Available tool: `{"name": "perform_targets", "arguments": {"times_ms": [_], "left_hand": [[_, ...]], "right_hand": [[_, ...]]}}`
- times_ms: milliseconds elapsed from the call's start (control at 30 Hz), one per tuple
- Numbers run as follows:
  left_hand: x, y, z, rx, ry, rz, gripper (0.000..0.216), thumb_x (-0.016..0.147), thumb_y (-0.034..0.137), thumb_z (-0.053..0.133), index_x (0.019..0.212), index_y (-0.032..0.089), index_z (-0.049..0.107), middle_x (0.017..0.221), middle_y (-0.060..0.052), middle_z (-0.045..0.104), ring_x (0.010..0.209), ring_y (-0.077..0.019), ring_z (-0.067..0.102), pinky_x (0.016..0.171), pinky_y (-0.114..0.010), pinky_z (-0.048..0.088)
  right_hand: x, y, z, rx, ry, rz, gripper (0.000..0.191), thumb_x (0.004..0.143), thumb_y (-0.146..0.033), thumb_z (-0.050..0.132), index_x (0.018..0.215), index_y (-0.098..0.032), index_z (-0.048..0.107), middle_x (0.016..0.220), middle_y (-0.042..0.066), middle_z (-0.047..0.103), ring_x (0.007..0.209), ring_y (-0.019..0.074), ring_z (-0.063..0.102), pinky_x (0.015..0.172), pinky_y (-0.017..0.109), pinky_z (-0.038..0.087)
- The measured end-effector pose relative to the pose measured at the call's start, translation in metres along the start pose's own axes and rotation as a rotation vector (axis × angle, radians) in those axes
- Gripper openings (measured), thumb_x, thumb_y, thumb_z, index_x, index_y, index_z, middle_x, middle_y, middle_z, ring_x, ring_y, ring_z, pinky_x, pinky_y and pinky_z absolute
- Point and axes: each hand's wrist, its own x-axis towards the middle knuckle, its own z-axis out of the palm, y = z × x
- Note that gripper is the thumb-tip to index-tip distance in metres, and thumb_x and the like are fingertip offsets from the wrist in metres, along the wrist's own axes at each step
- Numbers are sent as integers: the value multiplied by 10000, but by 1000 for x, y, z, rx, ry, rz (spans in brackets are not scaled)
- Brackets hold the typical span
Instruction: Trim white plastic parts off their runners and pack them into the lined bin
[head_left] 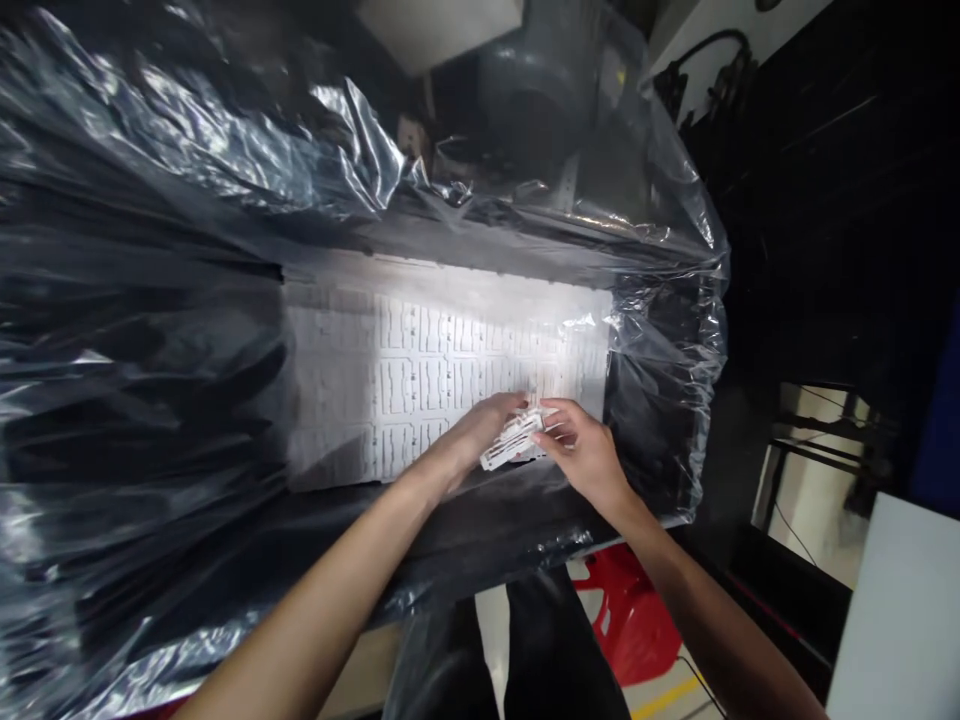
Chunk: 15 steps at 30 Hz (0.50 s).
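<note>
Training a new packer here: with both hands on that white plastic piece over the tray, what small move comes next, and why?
Probably lower the white plastic piece into the layer of white parts: the left hand and right hand hold it just above the near right corner.

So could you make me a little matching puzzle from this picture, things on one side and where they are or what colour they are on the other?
Things:
1. white plastic parts
2. layer of white parts
3. clear plastic sheet
4. red object

Places, colours or states:
A. low down on the floor, beside the person's dark trousers
B. held between the left hand and the right hand
C. crinkled and shiny, lining the big box
D. lying flat in neat rows at the bottom of the box

Pairs: 1-B, 2-D, 3-C, 4-A
</note>
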Motion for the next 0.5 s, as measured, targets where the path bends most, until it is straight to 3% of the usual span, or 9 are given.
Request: {"name": "perform_targets", "arguments": {"times_ms": [167, 300, 367, 500], "left_hand": [[-3, 0, 2, 2, -39, -69, 352, 851, 511, 677, 943, 180, 757, 927, -118, 763, 725, -224, 677, 604, -302, 554], [-3, -1, 3, -30, 7, -112, 401, 905, 555, 624, 953, 168, 720, 826, -103, 735, 703, -227, 685, 606, -317, 593], [-2, -1, 3, -35, 21, -123, 473, 936, 607, 562, 967, 157, 704, 801, -109, 725, 706, -234, 690, 607, -327, 604], [0, -1, 2, 2, 34, -134, 510, 944, 623, 534, 1077, 158, 696, 871, -117, 740, 756, -246, 700, 629, -351, 621]], "right_hand": [[-6, -1, -6, -201, -88, -145, 533, 875, -200, 784, 1369, -361, 667, 1162, 33, 676, 883, 186, 708, 854, 349, 620], [-9, -5, -6, -571, -137, -419, 520, 921, -226, 776, 1411, -331, 635, 1393, 88, 591, 1229, 277, 634, 1080, 462, 556], [-7, -7, -6, -704, -156, -538, 475, 957, -234, 736, 1416, -296, 626, 1412, 97, 596, 1300, 289, 585, 1123, 473, 529], [-1, -17, -7, -769, -161, -671, 282, 983, -266, 703, 1258, -204, 691, 1286, 121, 658, 1176, 274, 628, 1029, 421, 570]]}}
